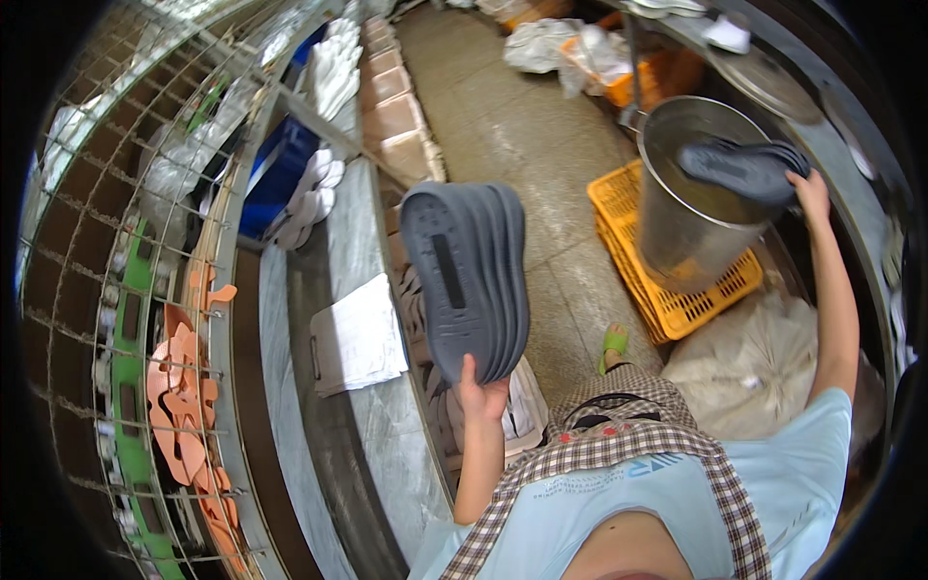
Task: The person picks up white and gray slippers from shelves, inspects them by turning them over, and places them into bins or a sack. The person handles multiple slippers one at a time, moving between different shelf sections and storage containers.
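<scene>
My left hand [480, 394] is closed on the heel end of a stack of dark grey shoe soles [466, 280]. Several soles lie one against another, tilted nearly upright above the bench edge, with my thumb on the front face. Out to the right, my right hand [814, 193] grips one end of a second stack of grey soles [739, 171]. That stack reaches over the mouth of a tall metal bucket [672, 237]. Whether it touches the rim or the inside, I cannot tell. The fingers of both hands are partly hidden behind the soles.
Beneath the bucket are yellow plastic crates [617, 246], with a pale sack [749, 362] beside them. Papers on a clipboard [358, 338] lie on the grey bench [391, 440]. Wire mesh [63, 309] and orange strap-like pieces [184, 416] stand left; white gloves [336, 68] hang farther back.
</scene>
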A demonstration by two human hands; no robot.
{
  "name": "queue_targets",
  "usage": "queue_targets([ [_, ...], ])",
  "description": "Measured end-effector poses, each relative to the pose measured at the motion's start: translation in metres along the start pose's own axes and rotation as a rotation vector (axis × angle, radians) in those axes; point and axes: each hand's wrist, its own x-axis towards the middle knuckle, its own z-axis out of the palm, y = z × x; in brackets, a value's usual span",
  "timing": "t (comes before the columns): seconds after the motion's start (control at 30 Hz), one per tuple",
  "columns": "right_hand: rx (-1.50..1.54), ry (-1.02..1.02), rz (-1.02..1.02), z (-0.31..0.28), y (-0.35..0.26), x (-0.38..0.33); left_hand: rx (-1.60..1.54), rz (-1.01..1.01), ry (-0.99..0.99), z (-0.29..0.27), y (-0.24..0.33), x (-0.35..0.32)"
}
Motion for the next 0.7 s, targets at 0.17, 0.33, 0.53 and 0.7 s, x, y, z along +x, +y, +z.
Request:
queue_targets([
  [0.17,-0.355,-0.196,-0.081,0.040,-0.013,0.040,0.129,0.003,-0.092,0.033,0.015,0.061],
  [0.33,-0.444,-0.286,-0.189,0.078,-0.028,0.049,0.181,-0.036,0.042,0.078,0.025,0.127],
  [0.53,-0.449,-0.338,-0.368,0.134,-0.031,0.042,0.272,-0.158,0.049,0.118,0.008,0.199],
  [0.7,-0.431,-0.408,-0.338,0.173,-0.024,0.038,0.306,-0.286,0.047,0.147,0.002,0.264],
])
